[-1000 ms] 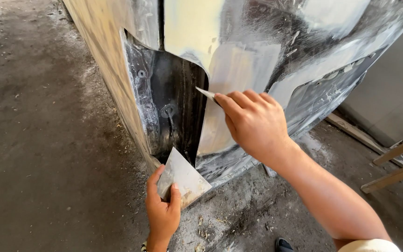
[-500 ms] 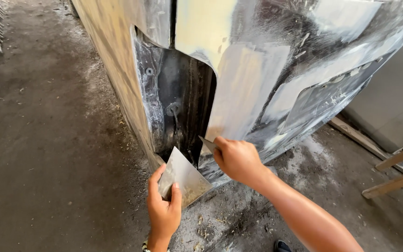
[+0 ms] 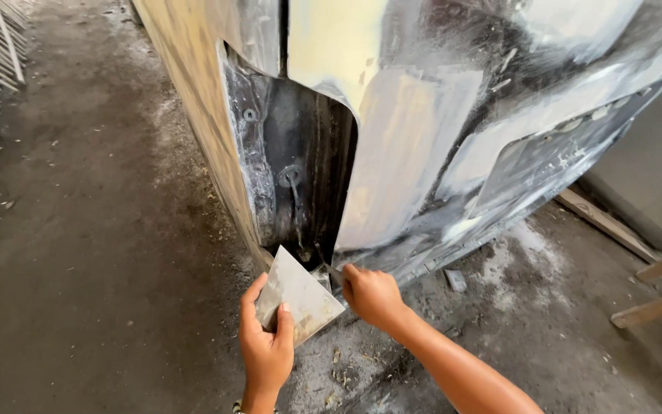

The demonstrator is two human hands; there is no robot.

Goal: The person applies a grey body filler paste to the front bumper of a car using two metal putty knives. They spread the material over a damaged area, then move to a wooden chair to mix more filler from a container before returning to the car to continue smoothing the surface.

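Gripping a flat square plate (image 3: 298,295), the left hand (image 3: 266,349) sits nearest the camera, low centre. Thumb on the near face, fingers curled round the left edge; plate tilted, one corner pointing up toward the panel base.

Right hand (image 3: 373,295) just right of the plate, fist clenched on a small putty knife (image 3: 329,270). Only a short bit of blade shows past the knuckles; handle hidden inside the fist. Blade's long axis runs up and left from the grip, tip touching or nearly touching the plate's upper right edge. Cannot tell which.

Key relation: plate lies left of the knife hand, just beside it. Both hands close together at floor level, right hand slightly farther from the camera and nearer the panel.

Beyond the hands: dark recess (image 3: 293,176) in the panel, with a bolt visible, directly above the plate. Right of it, a pale filler strip (image 3: 400,146) runs up the grey, patchy body panel (image 3: 515,100).

Floor (image 3: 93,253): dusty concrete, debris near the hands. Wooden battens (image 3: 657,295) far right.
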